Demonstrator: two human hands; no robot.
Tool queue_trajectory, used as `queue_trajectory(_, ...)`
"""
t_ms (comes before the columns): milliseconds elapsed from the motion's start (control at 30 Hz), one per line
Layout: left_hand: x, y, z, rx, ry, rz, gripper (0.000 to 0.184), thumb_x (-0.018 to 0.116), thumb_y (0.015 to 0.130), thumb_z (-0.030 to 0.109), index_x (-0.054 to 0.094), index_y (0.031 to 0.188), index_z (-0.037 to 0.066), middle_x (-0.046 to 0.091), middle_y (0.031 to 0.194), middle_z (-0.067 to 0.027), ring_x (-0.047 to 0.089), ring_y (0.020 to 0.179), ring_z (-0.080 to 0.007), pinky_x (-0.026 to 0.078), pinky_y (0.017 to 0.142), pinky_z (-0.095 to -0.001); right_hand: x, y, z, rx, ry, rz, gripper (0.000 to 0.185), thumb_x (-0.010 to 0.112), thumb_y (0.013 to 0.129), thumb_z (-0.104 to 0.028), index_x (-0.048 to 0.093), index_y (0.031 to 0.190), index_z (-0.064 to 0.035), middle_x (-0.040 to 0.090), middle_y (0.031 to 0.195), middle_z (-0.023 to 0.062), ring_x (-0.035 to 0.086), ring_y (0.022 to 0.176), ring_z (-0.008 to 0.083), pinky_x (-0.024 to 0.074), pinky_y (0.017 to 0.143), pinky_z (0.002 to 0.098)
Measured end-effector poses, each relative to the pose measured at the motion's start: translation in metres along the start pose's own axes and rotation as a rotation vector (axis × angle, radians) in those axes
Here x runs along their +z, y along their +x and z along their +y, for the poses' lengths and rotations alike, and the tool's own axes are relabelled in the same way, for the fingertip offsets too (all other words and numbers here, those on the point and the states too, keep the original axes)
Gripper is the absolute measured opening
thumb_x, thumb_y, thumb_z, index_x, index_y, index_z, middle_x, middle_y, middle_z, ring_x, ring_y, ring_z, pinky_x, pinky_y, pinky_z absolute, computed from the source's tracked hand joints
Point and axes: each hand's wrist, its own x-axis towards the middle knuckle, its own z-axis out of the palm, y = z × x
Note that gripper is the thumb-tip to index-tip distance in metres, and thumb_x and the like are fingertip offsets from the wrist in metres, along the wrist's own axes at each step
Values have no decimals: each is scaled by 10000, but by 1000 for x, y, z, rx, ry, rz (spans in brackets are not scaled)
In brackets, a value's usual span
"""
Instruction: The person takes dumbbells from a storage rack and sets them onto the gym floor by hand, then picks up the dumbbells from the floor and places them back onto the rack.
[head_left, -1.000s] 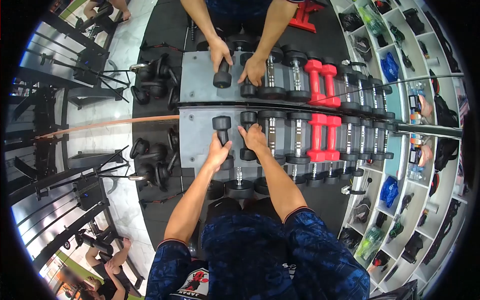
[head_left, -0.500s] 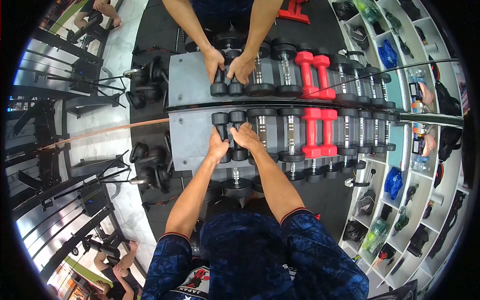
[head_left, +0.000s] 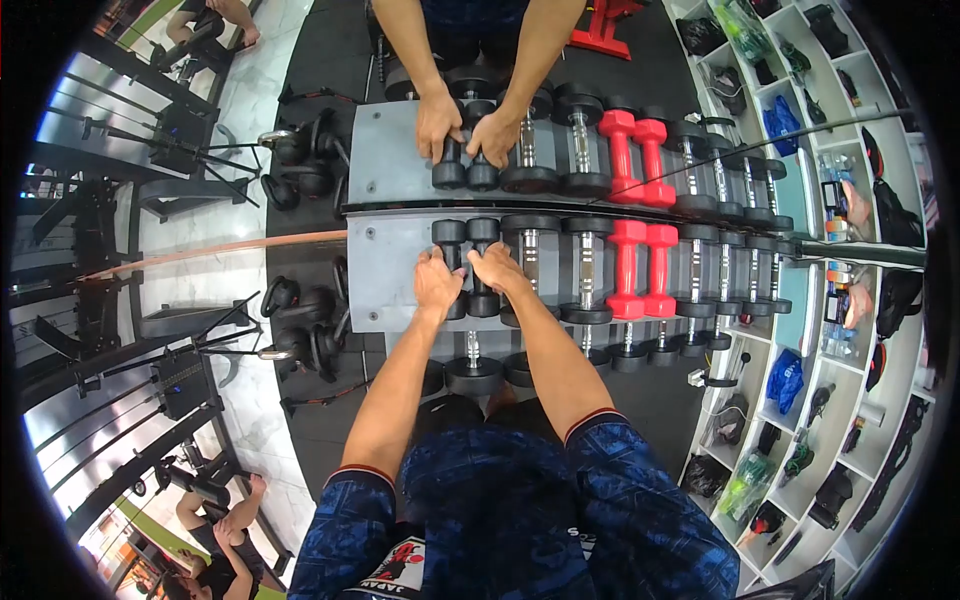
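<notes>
Two small black dumbbells lie side by side near the left end of the grey rack top (head_left: 385,270). My left hand (head_left: 437,283) is closed round the handle of the left black dumbbell (head_left: 449,233). On the black dumbbell beside it (head_left: 483,232) rests my right hand (head_left: 497,268), thumb on the handle and fingers over its right side. The palms hide parts of both handles. Just right of my right hand stands a larger dumbbell with a chrome handle (head_left: 530,262).
Further right lie a chrome dumbbell (head_left: 587,270), two red dumbbells (head_left: 627,270) and several more. A mirror behind reflects the row. Kettlebells (head_left: 310,315) sit left, white shelves (head_left: 800,440) right. Another person (head_left: 225,540) is at the lower left.
Over the last second the left black dumbbell has come rightward against its neighbour. Since half a second ago, my left hand's fingers have shifted on the handle, and the camera view has moved slightly.
</notes>
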Motion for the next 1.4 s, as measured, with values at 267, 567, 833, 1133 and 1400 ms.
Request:
queue_trajectory(267, -4, -13, 5, -123, -79, 106, 611, 792, 629, 189, 599, 1185, 26, 590, 1136, -222, 578, 1042, -372, 484, 861, -435, 21, -49, 10, -243, 22, 422, 636, 649, 802, -313, 392, 1231, 79, 444, 1222, 266, 467, 1144, 399, 404, 969, 431)
queue_trajectory(567, 22, -36, 14, -55, 170, 227, 600, 681, 791, 207, 443, 1292, -24, 520, 1125, -203, 530, 991, -372, 442, 856, -410, 48, -214, 148, -533, 103, 334, 431, 636, 817, -118, 441, 1189, -23, 454, 1130, 175, 575, 918, 327, 495, 793, 410)
queue_trajectory(833, 5, -135, 12, 213, 37, 348, 599, 588, 834, 200, 370, 1342, -30, 398, 1335, -221, 359, 1244, -387, 279, 1005, -509, 69, -258, 394, -8, -83, 288, 487, 684, 783, -237, 463, 1169, -38, 426, 1174, 209, 501, 1065, 406, 459, 892, 437)
queue_trajectory(1133, 47, -346, -117, -165, 79, 115, 564, 604, 836, 256, 420, 1284, -34, 425, 1268, -274, 437, 1152, -431, 385, 954, -484, 2, -175, 583, -5, 152, 430, 178, 617, 873, -210, 595, 939, -47, 614, 777, 57, 600, 573, 128, 477, 410, 271)
queue_trajectory(1400, 102, -524, -155, -697, -56, 159, 512, 589, 857, 335, 517, 1208, -30, 489, 1198, -266, 484, 1117, -415, 408, 958, -448, -11, -116, 512, -209, 54, 91, 164, 604, 884, -208, 594, 981, -76, 624, 844, 34, 602, 644, 118, 484, 496, 267)
